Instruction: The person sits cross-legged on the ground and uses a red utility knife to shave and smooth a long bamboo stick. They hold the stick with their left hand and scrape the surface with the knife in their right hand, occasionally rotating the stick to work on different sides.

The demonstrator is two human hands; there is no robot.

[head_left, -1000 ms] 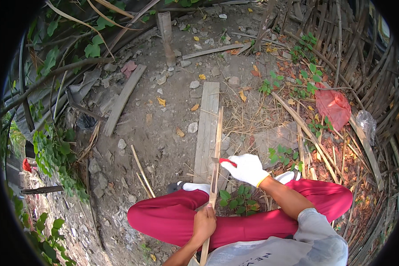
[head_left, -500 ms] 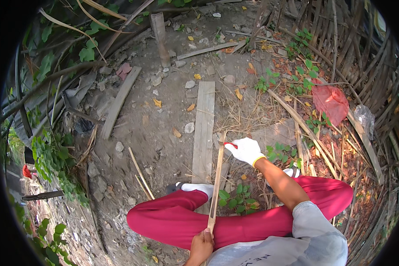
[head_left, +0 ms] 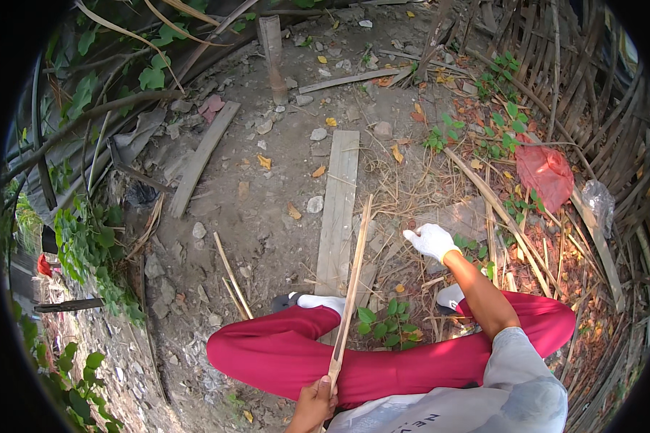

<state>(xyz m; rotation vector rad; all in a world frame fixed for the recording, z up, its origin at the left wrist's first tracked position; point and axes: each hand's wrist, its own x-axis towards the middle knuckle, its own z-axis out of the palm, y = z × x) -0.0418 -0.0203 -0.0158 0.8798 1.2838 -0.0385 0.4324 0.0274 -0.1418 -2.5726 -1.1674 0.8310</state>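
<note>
A long thin bamboo strip (head_left: 352,289) runs from my lap up and away over the ground. My left hand (head_left: 314,404), bare, is closed around its near end at the bottom edge. My right hand (head_left: 432,242) wears a white glove and reaches out to the right of the strip, apart from it, low over dry stalks and split bamboo on the ground. Whether the glove holds anything is hidden. My legs in red trousers (head_left: 383,361) are folded under the strip.
A flat wooden plank (head_left: 339,209) lies on the dirt beside the strip, and another plank (head_left: 202,155) lies to the left. A red plastic bag (head_left: 545,173) and a woven bamboo fence (head_left: 614,108) are at the right. A short post (head_left: 273,50) stands at the back.
My gloved right hand has left the bamboo strip and moved right and outward, down to the ground. My left hand has slid lower toward the bottom edge, still on the strip.
</note>
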